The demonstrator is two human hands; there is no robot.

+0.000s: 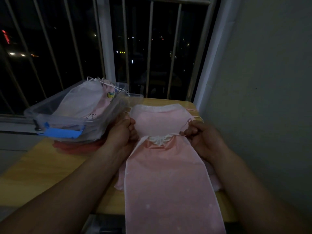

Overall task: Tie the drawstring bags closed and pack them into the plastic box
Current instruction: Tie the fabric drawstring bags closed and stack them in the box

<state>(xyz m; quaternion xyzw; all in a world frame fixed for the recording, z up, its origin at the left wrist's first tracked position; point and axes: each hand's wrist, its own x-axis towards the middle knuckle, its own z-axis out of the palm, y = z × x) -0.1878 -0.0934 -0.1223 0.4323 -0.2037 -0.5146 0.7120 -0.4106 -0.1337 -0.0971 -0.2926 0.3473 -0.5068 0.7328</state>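
Head view, looking down at a yellow wooden table [42, 166] beside a dark barred window [152, 48] at night. Two bare forearms reach forward from the bottom of the picture. Between the hands lies a pink bag [168, 183], running from the near table edge away from the viewer. Its mouth is gathered into a tight white pucker, midway between the hands. The left hand [123, 130] is clenched at the left side of the pucker; what it grips is hidden inside the fist. The right hand [200, 135] pinches a thin cord [187, 123] at the right side, fingers closed on it. Just beyond the pucker lies a second pink bag [160, 119], flat, with a white hem at its far end, its mouth not gathered. To the left, touching the left hand's far side, stands a clear plastic box [50, 110] with a blue latch [59, 132]. Inside it are several bags, white and pink, some with cartoon prints, cords trailing over the far rim.
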